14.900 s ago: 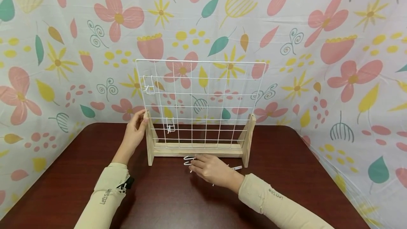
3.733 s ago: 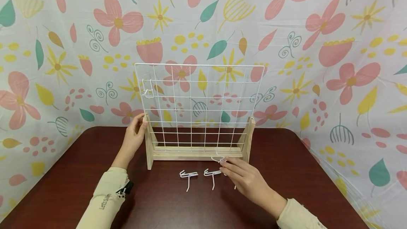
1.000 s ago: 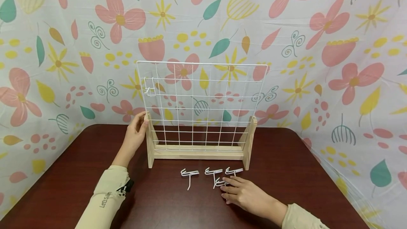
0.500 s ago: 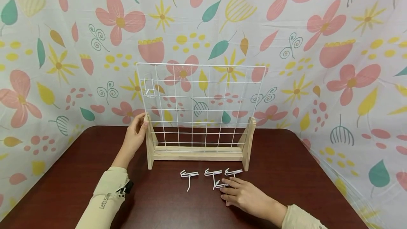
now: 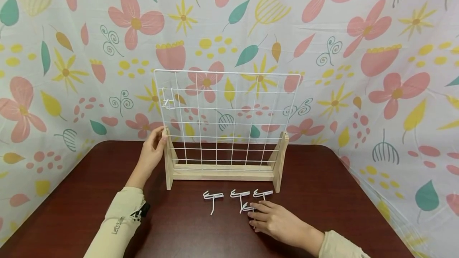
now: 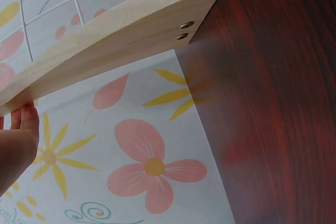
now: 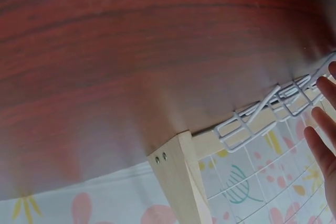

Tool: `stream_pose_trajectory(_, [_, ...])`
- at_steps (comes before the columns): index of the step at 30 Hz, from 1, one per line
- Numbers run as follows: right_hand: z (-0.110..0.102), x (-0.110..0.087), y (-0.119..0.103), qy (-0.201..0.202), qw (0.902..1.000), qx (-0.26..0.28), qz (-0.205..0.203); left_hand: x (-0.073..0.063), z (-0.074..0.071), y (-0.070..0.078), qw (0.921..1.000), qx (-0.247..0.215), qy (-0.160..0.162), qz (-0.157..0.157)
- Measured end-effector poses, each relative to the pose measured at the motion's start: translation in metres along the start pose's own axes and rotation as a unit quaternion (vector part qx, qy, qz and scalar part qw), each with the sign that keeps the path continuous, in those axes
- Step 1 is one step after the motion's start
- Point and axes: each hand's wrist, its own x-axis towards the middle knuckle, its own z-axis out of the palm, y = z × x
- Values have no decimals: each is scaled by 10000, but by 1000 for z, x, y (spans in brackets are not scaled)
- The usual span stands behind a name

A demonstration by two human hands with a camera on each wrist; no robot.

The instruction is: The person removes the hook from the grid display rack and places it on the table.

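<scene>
A white wire grid (image 5: 229, 72) stands upright in a pale wooden stand (image 5: 224, 175). My left hand (image 5: 152, 146) holds the top of the stand's left upright (image 5: 168, 166), thumb in front; in the left wrist view the fingers (image 6: 29, 119) reach its edge. One white wire hook (image 5: 169, 104) hangs at the grid's upper left. On the table before the stand, three more hooks lie in a row: left (image 5: 213, 196), middle (image 5: 240, 194) and right (image 5: 263, 193). My right hand (image 5: 277, 222), fingers extended and spread, rests over another hook (image 5: 246, 208), partly hiding it.
The dark red-brown table (image 5: 201, 230) has rounded far corners. A flowered cloth (image 5: 229, 19) hangs close behind and along both sides. The stand's right upright (image 5: 281, 162) rises beyond the right hand.
The hook low on the grid's left has come off. The right hand has lowered a hook from near the grid's lower right to the table. The left hand has stayed on the stand.
</scene>
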Motion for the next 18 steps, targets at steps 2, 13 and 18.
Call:
stream_pose_trajectory(2, [-2, 1, 0, 32, 10000, 5, -51, 0, 0, -1, 10000, 10, -21, 32])
stream_pose_trajectory(13, [-11, 19, 9, 196, 9997, 101, -119, 1, 0, -2, 9999, 38, 41, 89])
stream_pose_trajectory(18, [-14, 27, 11, 197, 9998, 26, -82, 0, 0, 4, 10000, -5, -5, -37])
